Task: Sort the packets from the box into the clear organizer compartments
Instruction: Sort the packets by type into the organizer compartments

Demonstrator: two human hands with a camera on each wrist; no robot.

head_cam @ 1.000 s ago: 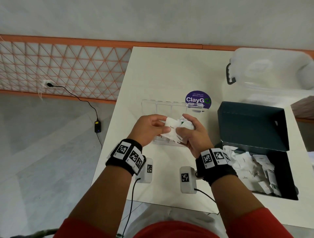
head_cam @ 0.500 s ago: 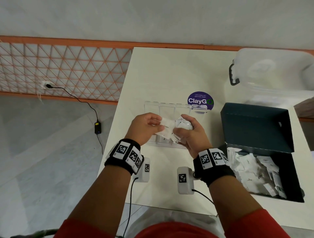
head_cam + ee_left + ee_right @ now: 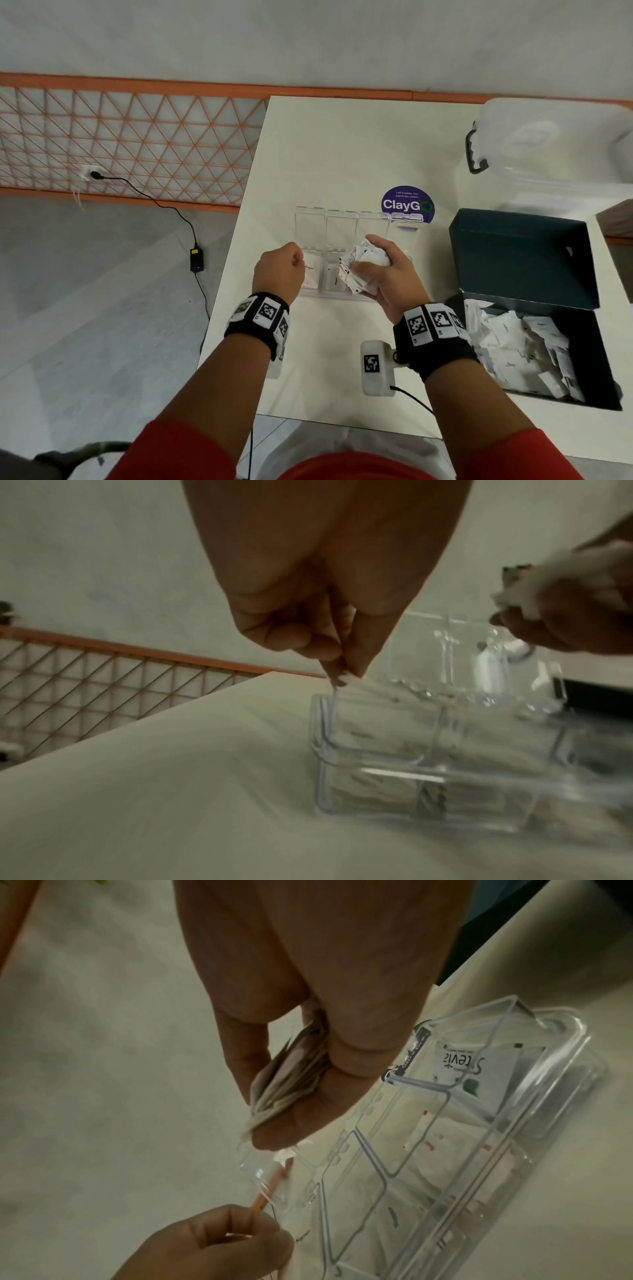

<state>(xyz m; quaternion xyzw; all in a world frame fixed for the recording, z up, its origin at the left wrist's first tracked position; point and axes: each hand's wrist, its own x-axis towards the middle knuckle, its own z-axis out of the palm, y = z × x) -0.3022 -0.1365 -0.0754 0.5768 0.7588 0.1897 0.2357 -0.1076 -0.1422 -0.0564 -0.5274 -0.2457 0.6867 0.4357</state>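
Left hand point(image 3: 279, 269) pinching one thin white packet point(image 3: 333, 696) over clear plastic organizer's point(image 3: 342, 222) left-end compartment; right hand point(image 3: 383, 270) clutching fanned white packets point(image 3: 359, 265). Risk: loose fan spilling, mixing compartments.

The left hand point(image 3: 279, 270) has been drawn away from the right hand point(image 3: 383, 274) toward frame left; one packet point(image 3: 334, 696) is now pinched above the leftmost compartment of the clear organizer point(image 3: 310, 222).

Packets point(image 3: 363, 267) in right hand point(image 3: 383, 274)
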